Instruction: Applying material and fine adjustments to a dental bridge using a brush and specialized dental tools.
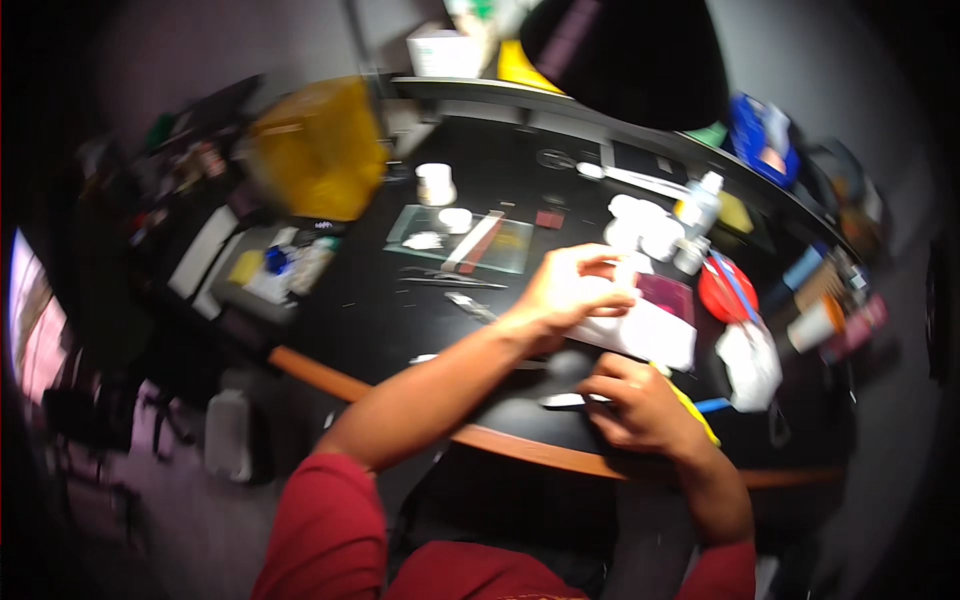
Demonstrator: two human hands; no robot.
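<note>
1. a black lamp shade (640, 60), smooth and conical, looms closest, its top cut off by the frame's upper edge.
2. the left hand (580, 290) is over the white sheet (665, 342), thumb and fingertips bent toward each other around a pale patch; glare and blur wash it out, so i cannot tell whether they are clamped on anything.
3. the right hand (632, 402) is lower, near the table's front, fingers curled inward; a thin white sliver (563, 401) meets its fingertips, but whether it is gripped i cannot tell.
4. the sheet, flat and straight-edged, lies on the black tabletop (350, 290), partly hidden by the left hand; a glossy maroon square (672, 292) is just beyond it.
5. a yellow strip (708, 425) is partly covered by the right hand and wrist.
6. to the right are a round red thing (722, 290), its contents unclear, and a crumpled, film-like white bundle (748, 365).
7. on the left, a clear glassy plate (512, 257) bears flat strips (480, 243); a white cylindrical jar (435, 185) stands near its far edge.
8. the red sleeves (325, 525) are cut off below.
</note>
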